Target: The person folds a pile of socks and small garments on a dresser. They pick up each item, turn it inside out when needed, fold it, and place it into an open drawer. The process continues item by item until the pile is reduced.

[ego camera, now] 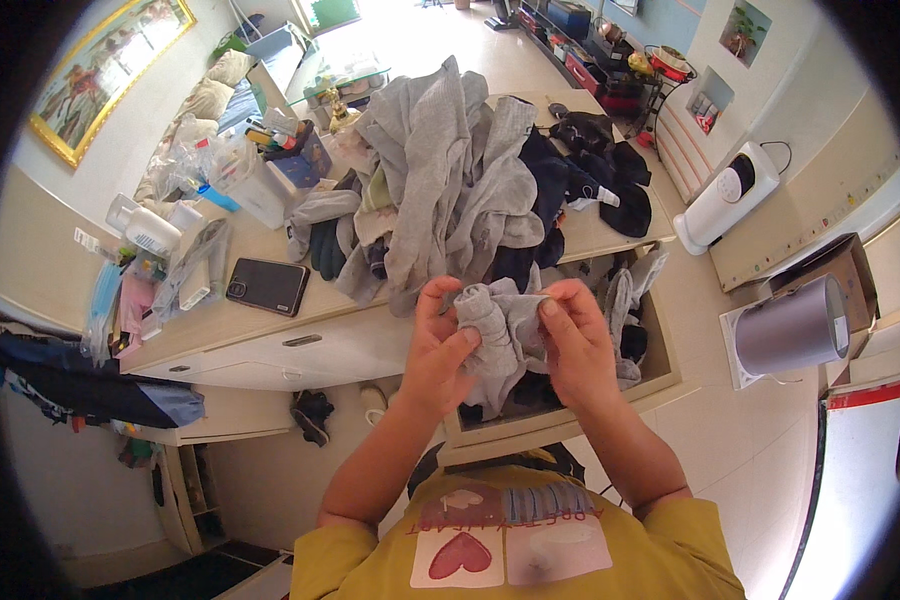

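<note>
Above an open drawer (671,375), my two hands hold a grey knitted sock bundle (487,337), partly rolled. My left hand (444,349) grips the rolled part, thumb in front. My right hand (579,341) pinches a stretched edge of the fabric between thumb and fingers. Just beyond lies a tall heap of grey socks (427,172) on the cabinet top, with black socks (622,172) to its right. Inside the drawer are more grey socks (622,300) and dark ones, partly hidden by my hands.
A black smartphone (268,286) lies on the cabinet top (330,319) left of the heap. Farther left stand a clear plastic container (251,184), a white bottle (144,225) and plastic bags. A white heater-like appliance (727,196) and a purple-grey cylinder (791,326) are at the right.
</note>
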Motion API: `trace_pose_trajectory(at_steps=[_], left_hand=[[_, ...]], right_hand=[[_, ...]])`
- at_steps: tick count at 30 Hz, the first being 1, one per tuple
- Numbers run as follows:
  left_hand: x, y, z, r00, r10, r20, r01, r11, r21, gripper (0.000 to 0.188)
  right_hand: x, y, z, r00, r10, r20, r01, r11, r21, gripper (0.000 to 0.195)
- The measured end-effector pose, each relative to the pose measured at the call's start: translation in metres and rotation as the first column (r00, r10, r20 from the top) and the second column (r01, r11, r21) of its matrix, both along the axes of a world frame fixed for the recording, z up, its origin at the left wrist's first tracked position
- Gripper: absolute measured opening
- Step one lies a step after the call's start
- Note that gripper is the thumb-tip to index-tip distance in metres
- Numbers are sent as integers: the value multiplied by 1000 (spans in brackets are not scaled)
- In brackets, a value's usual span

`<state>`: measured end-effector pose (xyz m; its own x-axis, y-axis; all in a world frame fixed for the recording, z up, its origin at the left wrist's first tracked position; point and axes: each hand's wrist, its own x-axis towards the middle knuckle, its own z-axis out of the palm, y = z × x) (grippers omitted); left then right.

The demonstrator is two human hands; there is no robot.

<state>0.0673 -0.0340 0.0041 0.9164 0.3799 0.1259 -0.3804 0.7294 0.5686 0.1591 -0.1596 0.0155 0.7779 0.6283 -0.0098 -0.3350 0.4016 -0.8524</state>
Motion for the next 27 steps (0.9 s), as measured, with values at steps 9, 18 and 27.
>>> trace_pose_trajectory(at_steps=[9, 18, 27], left_hand=[[-2, 2, -30, 967, 65, -246, -15, 979, 201, 28], [2, -2, -21, 966, 254, -42, -134, 635, 761, 28], [-13, 15, -49, 887, 431, -163, -175, 641, 747, 29]], right_hand=[[-10, 2, -2, 886, -84, 456, 205, 953, -222, 13], [-12, -5, -1, 846, 61, 529, 77, 969, -234, 11], [4, -9, -2, 876, 257, -408, -222, 966, 134, 12]])
